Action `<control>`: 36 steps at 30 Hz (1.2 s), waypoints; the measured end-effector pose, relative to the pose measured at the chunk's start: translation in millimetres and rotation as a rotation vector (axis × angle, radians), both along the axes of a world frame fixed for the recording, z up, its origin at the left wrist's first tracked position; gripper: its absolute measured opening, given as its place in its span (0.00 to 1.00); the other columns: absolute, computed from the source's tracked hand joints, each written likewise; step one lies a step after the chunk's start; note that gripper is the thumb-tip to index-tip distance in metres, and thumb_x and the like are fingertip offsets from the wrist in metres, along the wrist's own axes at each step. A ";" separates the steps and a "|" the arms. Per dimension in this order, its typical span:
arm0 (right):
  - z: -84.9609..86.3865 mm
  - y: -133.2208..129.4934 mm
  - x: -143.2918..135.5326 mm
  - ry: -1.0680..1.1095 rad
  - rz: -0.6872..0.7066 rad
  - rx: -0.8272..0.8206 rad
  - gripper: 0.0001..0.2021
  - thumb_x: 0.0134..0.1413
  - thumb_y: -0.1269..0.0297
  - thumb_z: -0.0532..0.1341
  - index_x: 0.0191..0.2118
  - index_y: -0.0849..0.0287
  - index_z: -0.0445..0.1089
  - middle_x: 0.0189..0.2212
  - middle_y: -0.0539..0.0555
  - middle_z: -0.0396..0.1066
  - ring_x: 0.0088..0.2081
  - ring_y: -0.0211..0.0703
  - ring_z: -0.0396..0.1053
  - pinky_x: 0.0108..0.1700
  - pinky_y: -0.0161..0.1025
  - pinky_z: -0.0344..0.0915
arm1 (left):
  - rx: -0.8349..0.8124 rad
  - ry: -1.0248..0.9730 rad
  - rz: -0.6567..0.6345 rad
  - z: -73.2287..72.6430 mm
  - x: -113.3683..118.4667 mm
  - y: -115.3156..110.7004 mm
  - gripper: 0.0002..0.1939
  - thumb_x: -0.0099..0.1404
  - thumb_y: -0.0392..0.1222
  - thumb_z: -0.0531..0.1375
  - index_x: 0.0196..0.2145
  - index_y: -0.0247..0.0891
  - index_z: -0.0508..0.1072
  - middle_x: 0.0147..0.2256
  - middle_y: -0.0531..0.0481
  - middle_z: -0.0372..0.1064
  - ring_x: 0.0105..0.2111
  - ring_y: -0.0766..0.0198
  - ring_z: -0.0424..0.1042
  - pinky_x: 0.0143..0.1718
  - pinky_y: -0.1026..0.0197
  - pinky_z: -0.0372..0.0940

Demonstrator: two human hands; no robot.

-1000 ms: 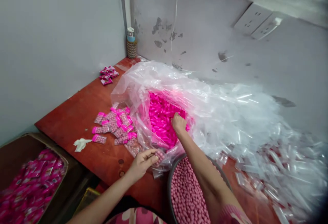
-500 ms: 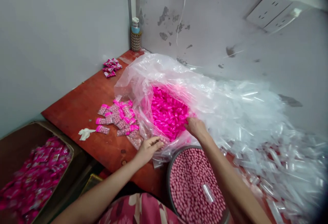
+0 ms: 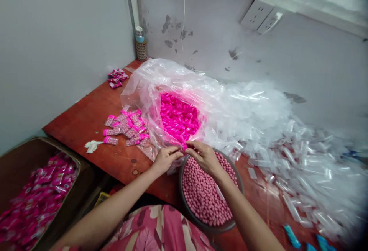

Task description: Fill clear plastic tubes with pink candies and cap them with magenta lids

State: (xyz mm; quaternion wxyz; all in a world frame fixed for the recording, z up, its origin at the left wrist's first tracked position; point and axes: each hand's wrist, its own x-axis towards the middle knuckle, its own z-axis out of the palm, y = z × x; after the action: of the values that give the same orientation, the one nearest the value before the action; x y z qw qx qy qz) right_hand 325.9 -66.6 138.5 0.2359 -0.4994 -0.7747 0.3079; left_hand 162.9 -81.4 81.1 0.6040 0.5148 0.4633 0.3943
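My left hand has its fingers closed around a small tube of pink beads, mostly hidden by the fingers. Against it, my right hand pinches a bright pink cap at the tube's end. Both hands meet at the front edge of a clear plastic bag full of pink caps. Below my right hand sits a round dark tub of pink beads; a clear tube lies on them, partly behind my right forearm. Filled, pink-capped tubes lie left of the bag.
Many clear empty tubes spread over the red table at right. Pink packets fill a box at lower left. A bottle, small packets and blue packets stand or lie farther off.
My right hand has moved from the heap of pink caps to my left hand, with a cap in its fingers. The camera view has shifted to the right.
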 end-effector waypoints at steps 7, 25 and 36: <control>7.9 -23.1 9.2 -0.170 0.057 0.115 0.08 0.54 0.64 0.52 0.37 0.58 0.64 0.30 0.53 0.68 0.31 0.39 0.65 0.33 0.34 0.60 | 0.164 0.125 -0.048 12.1 3.4 -12.0 0.12 0.55 0.43 0.56 0.30 0.33 0.74 0.25 0.50 0.69 0.25 0.65 0.64 0.29 0.65 0.57; 37.4 -13.7 13.7 -0.317 0.457 0.235 0.24 0.51 0.62 0.54 0.55 0.57 0.50 0.50 0.58 0.58 0.51 0.44 0.56 0.48 0.44 0.58 | 0.132 0.135 -0.321 14.5 0.0 -12.8 0.13 0.55 0.44 0.55 0.22 0.33 0.73 0.16 0.55 0.60 0.18 0.70 0.57 0.22 0.67 0.51; -27.5 -31.8 -22.2 -0.404 -0.015 0.296 0.35 0.46 0.51 0.55 0.56 0.66 0.45 0.48 0.68 0.58 0.49 0.56 0.57 0.45 0.51 0.59 | -0.274 -0.231 0.229 5.2 3.4 -9.1 0.14 0.52 0.45 0.59 0.34 0.32 0.73 0.25 0.50 0.69 0.24 0.67 0.64 0.27 0.66 0.58</control>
State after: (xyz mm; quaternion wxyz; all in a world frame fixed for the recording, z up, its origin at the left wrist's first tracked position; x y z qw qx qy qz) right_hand 303.7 -98.4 111.1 0.1490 -0.5165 -0.8391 0.0834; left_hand 166.3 -90.6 86.4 0.6688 0.3232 0.4958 0.4499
